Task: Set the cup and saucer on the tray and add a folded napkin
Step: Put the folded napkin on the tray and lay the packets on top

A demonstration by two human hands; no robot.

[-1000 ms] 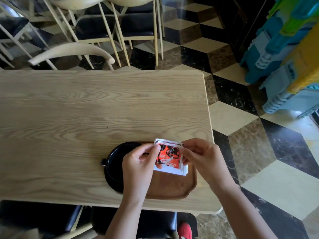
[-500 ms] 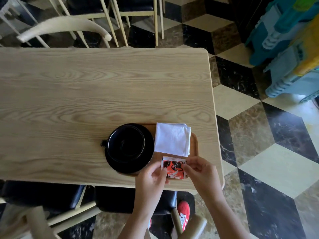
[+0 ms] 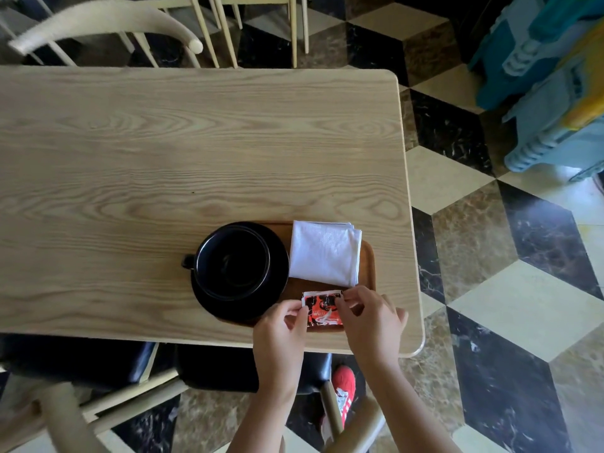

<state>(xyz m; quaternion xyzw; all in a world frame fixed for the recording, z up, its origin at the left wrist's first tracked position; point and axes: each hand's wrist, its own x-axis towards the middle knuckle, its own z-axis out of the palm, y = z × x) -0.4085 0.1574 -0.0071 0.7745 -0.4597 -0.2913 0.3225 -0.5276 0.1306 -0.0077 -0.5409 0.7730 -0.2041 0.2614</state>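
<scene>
A black cup (image 3: 233, 263) stands on a black saucer (image 3: 277, 282) at the left end of a brown wooden tray (image 3: 367, 273). A folded white napkin (image 3: 325, 253) lies on the tray's far right part. Over the tray's near edge, my left hand (image 3: 281, 325) and my right hand (image 3: 369, 318) pinch the two sides of a small red, black and white packet (image 3: 323, 310). The packet sits low, just in front of the napkin and beside the saucer.
The tray rests near the front right corner of a light wooden table (image 3: 163, 158). Pale wooden chairs (image 3: 108, 24) stand behind the table and dark-seated ones (image 3: 81, 361) in front. Blue and yellow plastic items (image 3: 549, 76) fill the far right. A red shoe (image 3: 344, 387) shows below.
Both hands drew the packet toward me, off the napkin, down to the tray's near edge. The napkin now lies uncovered. The camera tilted further down.
</scene>
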